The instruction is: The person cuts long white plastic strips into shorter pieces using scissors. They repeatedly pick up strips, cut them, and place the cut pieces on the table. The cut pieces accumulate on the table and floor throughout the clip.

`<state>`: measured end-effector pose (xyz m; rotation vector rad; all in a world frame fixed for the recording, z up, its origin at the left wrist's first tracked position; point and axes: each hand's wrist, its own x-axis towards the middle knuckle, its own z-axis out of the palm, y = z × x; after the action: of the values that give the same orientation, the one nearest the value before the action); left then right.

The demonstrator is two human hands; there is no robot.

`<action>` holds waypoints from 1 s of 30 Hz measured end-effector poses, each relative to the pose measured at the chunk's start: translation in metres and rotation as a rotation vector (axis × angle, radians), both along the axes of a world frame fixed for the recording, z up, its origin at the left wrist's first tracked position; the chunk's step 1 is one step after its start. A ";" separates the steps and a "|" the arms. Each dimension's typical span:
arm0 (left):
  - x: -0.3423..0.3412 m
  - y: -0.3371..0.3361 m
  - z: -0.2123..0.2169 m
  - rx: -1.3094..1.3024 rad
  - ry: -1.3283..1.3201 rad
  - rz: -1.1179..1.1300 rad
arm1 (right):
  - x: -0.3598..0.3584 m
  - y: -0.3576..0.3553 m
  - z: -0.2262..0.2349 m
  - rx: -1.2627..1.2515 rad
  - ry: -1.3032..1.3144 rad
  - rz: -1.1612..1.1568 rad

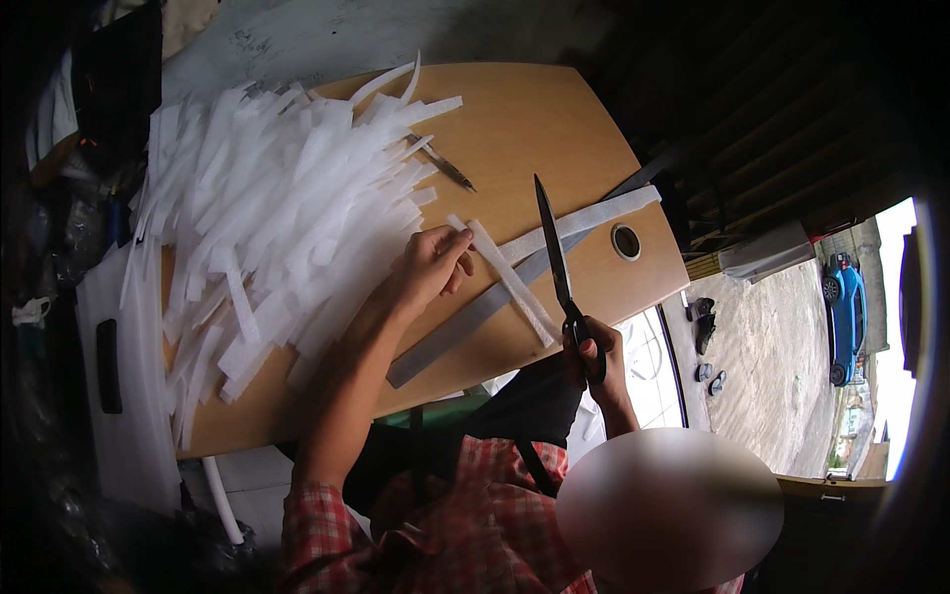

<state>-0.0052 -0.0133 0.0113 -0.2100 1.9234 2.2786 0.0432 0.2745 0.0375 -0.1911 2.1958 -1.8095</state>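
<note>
My right hand (602, 364) grips large black-handled scissors (554, 247) by the handles. Their long dark blades point up and away over the table, and look nearly closed. My left hand (432, 265) is pinched at the end of a narrow white foam strip (454, 222), beside a big loose heap of similar white strips (287, 208). Just right of those fingers, another white strip (515, 285) slants toward my right hand. It crosses a long flat grey band (450, 334) on the tabletop. A wider white strip (609, 210) lies behind the scissors.
The wooden table (534, 109) has a round cable hole (625, 242) near its right edge. A slim dark pen-like tool (445, 166) lies by the heap. White sheet material with a dark slot (109, 366) stands at the left. Shoes (703, 325) are on the floor at right.
</note>
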 end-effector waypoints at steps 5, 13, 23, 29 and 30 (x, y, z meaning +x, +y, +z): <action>0.002 0.009 0.005 -0.565 0.055 -0.007 | 0.000 0.015 0.003 -0.002 -0.034 -0.033; 0.009 0.030 0.016 -1.116 0.856 -0.194 | -0.013 0.029 -0.016 -0.023 -0.017 -0.047; 0.005 0.016 0.007 -1.354 0.934 -0.372 | -0.037 0.024 -0.034 -0.080 0.028 -0.080; 0.006 -0.012 0.042 -1.305 1.037 -0.091 | -0.039 0.025 -0.029 -0.094 0.053 -0.103; 0.008 -0.025 0.054 -1.293 1.024 0.004 | -0.037 0.024 -0.029 -0.107 0.038 -0.093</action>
<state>0.0025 -0.0383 0.0657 0.9834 3.5150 0.6911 0.0058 0.2988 0.0088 -0.1484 2.1686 -1.9907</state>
